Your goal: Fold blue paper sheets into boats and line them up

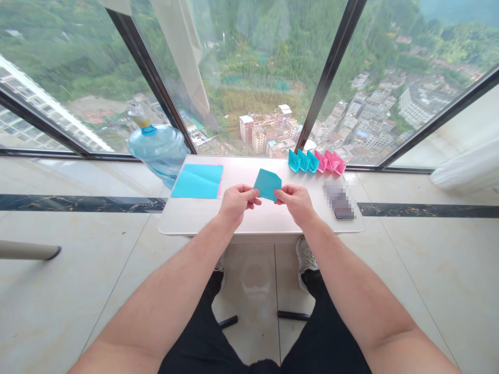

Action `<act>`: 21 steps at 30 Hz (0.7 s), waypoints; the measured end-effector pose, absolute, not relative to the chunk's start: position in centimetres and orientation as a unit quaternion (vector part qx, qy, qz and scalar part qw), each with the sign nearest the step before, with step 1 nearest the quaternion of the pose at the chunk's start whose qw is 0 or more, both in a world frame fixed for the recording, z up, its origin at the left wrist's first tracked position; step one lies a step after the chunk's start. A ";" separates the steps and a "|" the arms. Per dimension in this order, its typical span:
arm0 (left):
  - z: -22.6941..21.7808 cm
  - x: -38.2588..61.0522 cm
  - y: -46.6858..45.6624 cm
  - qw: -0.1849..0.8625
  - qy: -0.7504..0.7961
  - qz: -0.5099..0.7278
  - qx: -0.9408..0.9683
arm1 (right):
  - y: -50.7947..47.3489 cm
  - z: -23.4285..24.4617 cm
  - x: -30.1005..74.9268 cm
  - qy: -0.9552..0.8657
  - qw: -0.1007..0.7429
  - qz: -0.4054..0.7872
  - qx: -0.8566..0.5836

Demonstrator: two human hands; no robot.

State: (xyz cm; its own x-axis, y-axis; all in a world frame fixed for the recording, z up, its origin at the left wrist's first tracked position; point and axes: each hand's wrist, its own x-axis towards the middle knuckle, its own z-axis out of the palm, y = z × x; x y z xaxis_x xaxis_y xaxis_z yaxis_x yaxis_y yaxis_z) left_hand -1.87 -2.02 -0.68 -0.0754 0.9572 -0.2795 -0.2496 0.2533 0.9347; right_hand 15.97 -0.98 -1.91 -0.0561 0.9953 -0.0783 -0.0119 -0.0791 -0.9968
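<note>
Dark-framed glass windows (334,62) rise behind the low, pale, round-cornered bench (187,218) at which you sit. Your two hands meet over its middle: the left hand (235,201) and the right hand (297,202) each pinch one side of a single teal, many-sided piece of folded paper (268,182) between thumb and fingers. You grip it low at both edges, probably so that its layers stay pressed together and its face remains in plain sight.

Left of your hands lies one flat, bright-blue paper sheet (197,179), with a pink paper edge (221,183) showing beneath; you cannot count the layers from here. It seems set aside to leave your working space free.

At the far right edge stand six small boat-like paper shapes in a close row, three turquoise paper shapes (303,161) then three pink paper shapes (330,161), apparently sorted by colour. Nearer you is one dark, blurred-out flat object (345,210). Beyond the left end stands one clear-blue plastic water jug (159,148).
</note>
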 end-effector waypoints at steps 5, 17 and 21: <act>-0.8 -1.6 -1.7 0.573 0.543 0.513 0.337 | -0.9 -2.2 15.6 -0.486 0.481 0.512 -0.520; -0.3 -2.0 -1.5 0.581 0.519 0.535 0.326 | -1.3 -2.1 15.1 -0.493 0.462 0.548 -0.493; -0.3 -2.1 -1.7 0.588 0.513 0.530 0.332 | -1.0 -2.3 15.4 -0.465 0.512 0.535 -0.485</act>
